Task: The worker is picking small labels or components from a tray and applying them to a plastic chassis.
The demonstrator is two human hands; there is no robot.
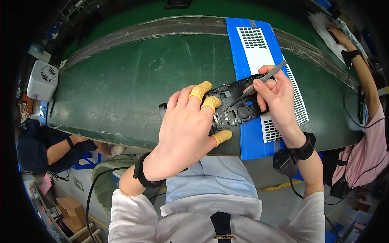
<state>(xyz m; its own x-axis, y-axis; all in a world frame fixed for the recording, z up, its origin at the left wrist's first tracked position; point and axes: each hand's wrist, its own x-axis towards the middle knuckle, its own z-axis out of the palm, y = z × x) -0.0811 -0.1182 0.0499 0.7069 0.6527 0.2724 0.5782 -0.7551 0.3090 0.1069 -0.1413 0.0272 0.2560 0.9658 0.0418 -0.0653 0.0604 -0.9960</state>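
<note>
A black, phone-like device with its inner parts exposed lies slantwise at the table's front, partly over a blue board. My left hand holds it at its left end, with yellow finger cots on the thumb and two fingers. Between the fingers of my right hand is a pair of grey tweezers, pinched closed around the middle. Their tip points down at the device's inside, near a round black part. Whether the tip grips anything is too small to tell. My left hand covers part of the device's left end.
The blue board carries white sheets with rows of small black labels. A white box with a round fan grille stands at the far left of the green table. Co-workers' arms show at left and right.
</note>
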